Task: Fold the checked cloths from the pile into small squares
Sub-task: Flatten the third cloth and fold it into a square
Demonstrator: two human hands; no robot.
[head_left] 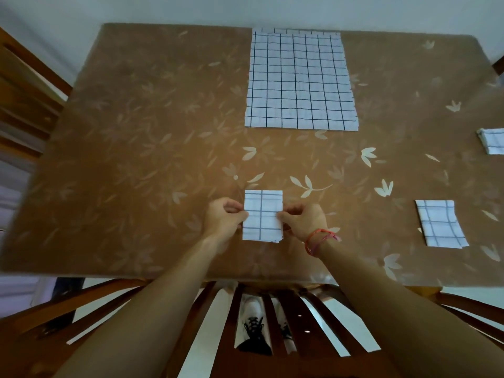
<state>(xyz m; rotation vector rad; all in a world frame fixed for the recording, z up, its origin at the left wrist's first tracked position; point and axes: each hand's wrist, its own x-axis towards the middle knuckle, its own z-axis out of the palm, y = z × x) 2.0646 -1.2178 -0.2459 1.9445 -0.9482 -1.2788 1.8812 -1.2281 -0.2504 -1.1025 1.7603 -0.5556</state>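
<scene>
Low centre of frame, the left hand [224, 217] and right hand [305, 219] pinch the folded white checked cloth [262, 214] by its side edges; being light, limp fabric, it is best held there.

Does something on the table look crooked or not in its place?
Only small things. The folded cloth on the right lies tilted, not square to the table, and a lower layer peeks out at its near corner. In the pile, a lower cloth sticks out along the far side. Nothing spilled or damaged.

Left grip [225, 218], right grip [304, 220] — both pinching (arms outstretched).
</scene>
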